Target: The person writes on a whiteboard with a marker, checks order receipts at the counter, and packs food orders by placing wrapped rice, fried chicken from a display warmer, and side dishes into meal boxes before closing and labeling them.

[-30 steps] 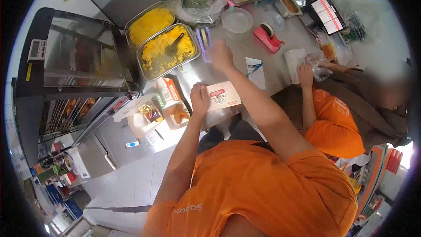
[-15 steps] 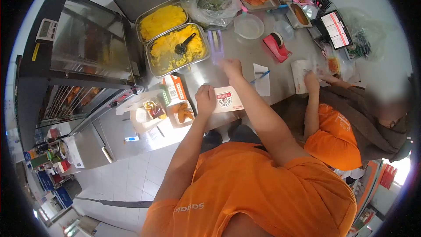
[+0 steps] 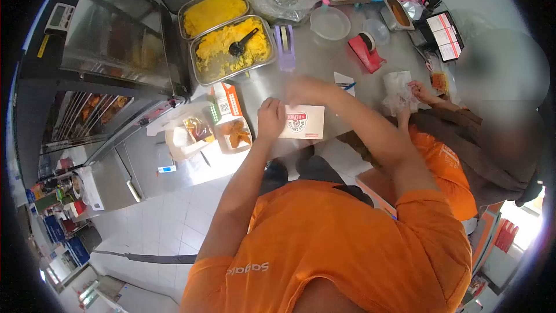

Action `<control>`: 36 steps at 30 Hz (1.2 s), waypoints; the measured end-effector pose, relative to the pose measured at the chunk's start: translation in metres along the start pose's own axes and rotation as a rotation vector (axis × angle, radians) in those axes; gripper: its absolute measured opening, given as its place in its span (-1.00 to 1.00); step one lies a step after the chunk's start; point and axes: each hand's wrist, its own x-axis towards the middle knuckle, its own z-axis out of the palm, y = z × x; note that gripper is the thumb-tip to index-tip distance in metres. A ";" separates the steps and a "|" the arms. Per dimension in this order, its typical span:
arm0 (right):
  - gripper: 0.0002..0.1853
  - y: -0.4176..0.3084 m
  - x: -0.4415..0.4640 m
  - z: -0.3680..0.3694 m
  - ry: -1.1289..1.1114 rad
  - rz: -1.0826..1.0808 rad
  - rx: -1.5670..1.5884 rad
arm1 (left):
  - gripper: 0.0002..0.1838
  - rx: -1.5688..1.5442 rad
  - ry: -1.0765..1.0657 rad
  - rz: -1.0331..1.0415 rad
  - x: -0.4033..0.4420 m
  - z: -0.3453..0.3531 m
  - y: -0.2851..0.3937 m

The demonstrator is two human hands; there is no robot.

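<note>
A closed cardboard food box [image 3: 310, 126] with a red and black printed logo lies at the front edge of the steel counter. My left hand [image 3: 270, 119] is closed on its left end. Over the box's upper left edge is my right hand [image 3: 302, 91], its fingers smeared by motion. A purple tape dispenser [image 3: 291, 58] stands just beyond the right hand. To the left sit an open box with fried chicken [image 3: 236, 134] and another open box with a white item and a sauce packet [image 3: 198, 129].
Two metal trays of yellow rice [image 3: 215, 16] stand at the back left, a black scoop [image 3: 243, 42] in the nearer one. A glass warming cabinet [image 3: 119, 43] is on the left. At right are a red tape dispenser [image 3: 366, 53] and a co-worker handling a plastic bag [image 3: 399, 90].
My right hand has come from beside the purple tape dispenser down toward the box. My left hand stays on the box. The co-worker's hands have shifted on the bag, and the view has tilted slightly.
</note>
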 end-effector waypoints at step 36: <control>-0.38 0.050 0.087 -0.014 1.012 0.915 0.720 | -0.76 0.021 -0.254 0.054 -0.016 -0.035 0.043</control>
